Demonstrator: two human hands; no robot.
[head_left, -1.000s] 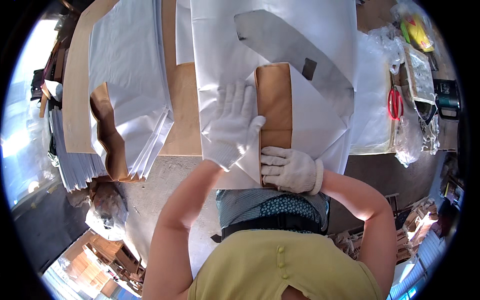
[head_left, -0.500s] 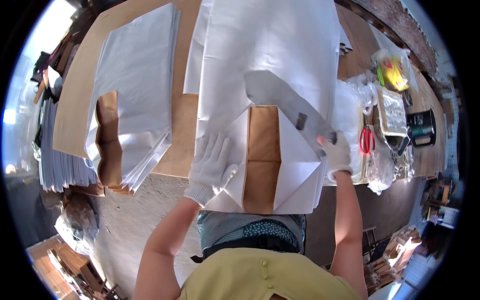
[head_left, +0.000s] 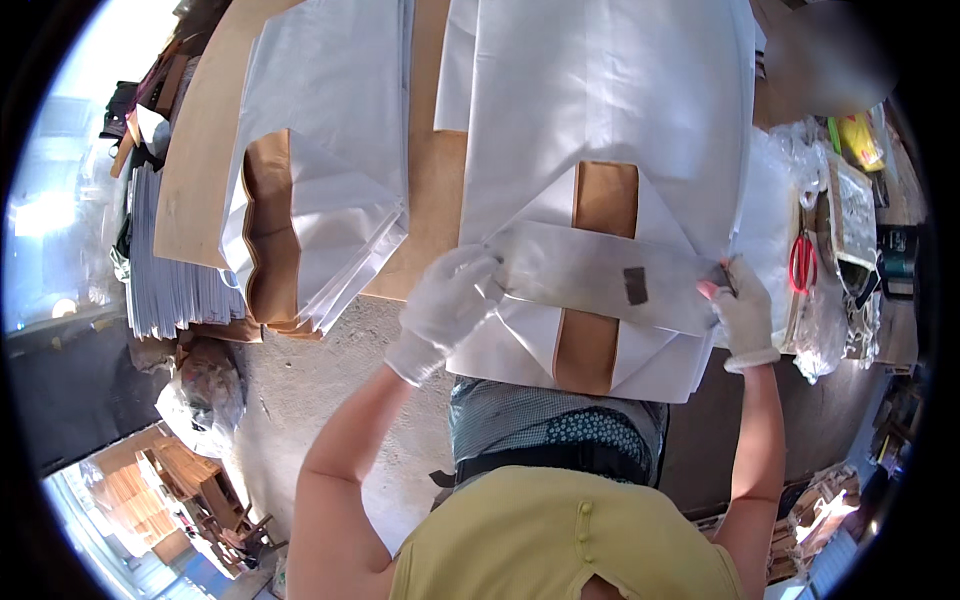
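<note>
A long, flat grey plate [head_left: 570, 268] with a dark rectangular patch lies level across the folded end of a white paper sack [head_left: 610, 90]. It crosses the brown paper strip [head_left: 606, 195] in the middle of that fold. My right hand [head_left: 745, 312], gloved in white with a bare thumb tip, grips the plate's right end. At the plate's left end my left hand [head_left: 447, 305], also gloved, has its fingers closed around the tip. The sack lies on top of a stack at the table's near edge.
On the left of the table [head_left: 435, 190] lies a second stack of white sacks [head_left: 325, 100] with brown folded ends. Red scissors [head_left: 802, 263], plastic bags [head_left: 820, 335] and a dark mug [head_left: 897, 262] are on the right. More stacked white sheets [head_left: 180, 265] stand beyond the left edge.
The plate has swung from a slant to level across the fold. My left hand has moved from lying flat on the sack to gripping the plate's left end. The view has shifted left.
</note>
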